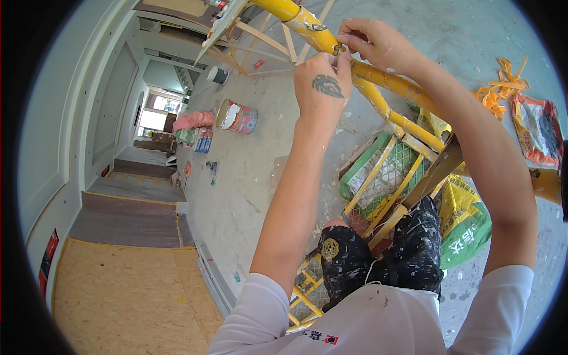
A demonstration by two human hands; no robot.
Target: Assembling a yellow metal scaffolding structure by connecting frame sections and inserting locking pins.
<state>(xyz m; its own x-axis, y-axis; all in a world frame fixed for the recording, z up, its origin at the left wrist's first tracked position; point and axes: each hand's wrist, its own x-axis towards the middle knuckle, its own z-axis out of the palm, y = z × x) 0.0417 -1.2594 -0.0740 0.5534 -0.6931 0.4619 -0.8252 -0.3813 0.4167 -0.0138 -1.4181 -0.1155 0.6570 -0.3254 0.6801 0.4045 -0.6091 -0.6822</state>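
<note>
Both my hands are up against a paint-spattered yellow scaffold pole (399, 86). My left hand (322, 89) is closed, its thumb and forefinger pinched together beside the pole. Just to its right, my right hand (381, 47) bends its fingers down and pinches close to the left fingertips. Whatever small thing lies between the fingers is too small and covered to make out. A metal clip (316, 27) hangs on the pole's upper sleeve, left of my fingers.
Below me are a scaffold's mesh platform (384, 183) and yellow-green sacks (464, 219). A paint bucket (238, 117) and a pink bag (194, 120) stand on the concrete floor (254, 171). Orange strapping (503, 89) and a torn red-edged bag (537, 130) lie right. Brown boards (130, 284) cover the left.
</note>
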